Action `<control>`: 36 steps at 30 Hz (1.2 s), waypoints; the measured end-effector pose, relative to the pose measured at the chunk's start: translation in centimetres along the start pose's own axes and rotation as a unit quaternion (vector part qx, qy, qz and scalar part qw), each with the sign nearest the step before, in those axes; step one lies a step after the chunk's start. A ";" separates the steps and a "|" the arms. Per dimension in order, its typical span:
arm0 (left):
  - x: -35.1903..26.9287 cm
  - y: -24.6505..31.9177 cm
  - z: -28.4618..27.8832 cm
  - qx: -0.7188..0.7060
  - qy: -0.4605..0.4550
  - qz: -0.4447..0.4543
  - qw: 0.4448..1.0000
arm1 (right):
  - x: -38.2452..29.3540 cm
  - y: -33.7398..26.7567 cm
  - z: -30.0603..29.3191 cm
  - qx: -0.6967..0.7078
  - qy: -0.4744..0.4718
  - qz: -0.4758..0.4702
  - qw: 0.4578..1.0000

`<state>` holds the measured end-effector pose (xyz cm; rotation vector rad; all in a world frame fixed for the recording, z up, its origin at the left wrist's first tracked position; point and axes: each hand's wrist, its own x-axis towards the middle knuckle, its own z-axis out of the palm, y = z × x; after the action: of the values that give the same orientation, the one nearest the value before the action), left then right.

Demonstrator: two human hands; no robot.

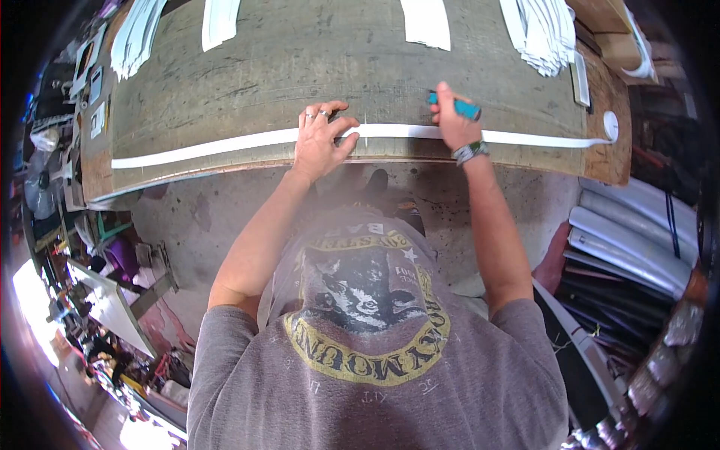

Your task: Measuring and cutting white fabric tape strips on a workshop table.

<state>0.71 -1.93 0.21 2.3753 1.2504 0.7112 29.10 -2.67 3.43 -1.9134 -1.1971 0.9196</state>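
Observation:
A long white strip (208, 147) lies along the front part of a dark, scuffed work surface. It runs to a small white roll (611, 127) at the right end. My left hand (325, 138), with rings on it, rests on the strip near the middle. Its fingers are bent and apart, and they hide a short length of the strip. My right hand (457, 124) grips a teal-handled tool (466, 109) over the strip. Most of the tool is within the fist, so its working end cannot be made out.
White strip bundles lie at the far left (136, 36) and far right (543, 36). Shorter white stacks (220, 22) (426, 23) lie between them. A flat pale bar (580, 80) lies at right. Silvery rolls (630, 236) are beside the table. Phone-like devices (97, 85) lie at left.

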 end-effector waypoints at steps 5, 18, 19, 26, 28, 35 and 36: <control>0.0 0.1 0.2 -0.013 0.005 -0.002 1.000 | -9.3 -0.4 6.6 0.085 0.025 -0.193 0.977; 0.0 -0.3 0.4 -0.018 -0.001 0.000 1.000 | -11.5 -1.0 10.2 -0.011 0.046 -0.188 0.981; 0.0 -0.4 0.4 -0.017 0.008 0.009 1.000 | -11.5 -1.0 10.2 -0.008 0.050 -0.188 0.981; 0.0 -0.4 0.3 -0.021 0.006 0.008 1.000 | -11.5 -1.1 10.2 -0.006 0.044 -0.182 0.982; 0.0 -0.4 0.4 -0.022 0.009 0.012 1.000 | -11.4 -1.1 10.1 -0.006 0.044 -0.186 0.982; 0.1 -0.3 0.3 -0.018 0.019 0.019 0.999 | -10.9 -1.9 9.8 -0.066 0.043 -0.248 0.965; 0.1 -0.3 0.4 -0.020 0.021 0.020 0.999 | -10.8 -2.0 9.8 -0.067 0.043 -0.249 0.965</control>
<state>0.75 -1.73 -0.22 2.3704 1.1978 0.7947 16.44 -10.20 2.32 -1.6129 -1.6176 0.4910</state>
